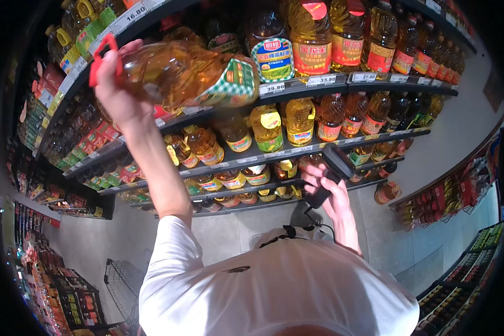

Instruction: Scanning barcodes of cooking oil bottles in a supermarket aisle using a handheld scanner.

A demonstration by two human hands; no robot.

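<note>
My left hand (119, 92) grips the red carry handle (118, 67) of a large clear plastic bottle of amber cooking oil (176, 75). The bottle is tipped almost onto its side in front of the upper shelf, its base pointing right. A green-checked label shows near that base. Lower and to the right, my right hand (334, 193) is wrapped around the grip of a black handheld barcode scanner (338, 161). A dark cord (315, 216) hangs below it. Close to the tipped bottle's base stands an upright oil bottle with a blue and white label (273, 59).
Shelves of oil bottles curve across the front, with price tags along the upper shelf edge (298, 86). A wire shopping cart (124, 281) stands behind on the left. One bottle (387, 192) rests on the floor at right, near hanging racks of packets (449, 193).
</note>
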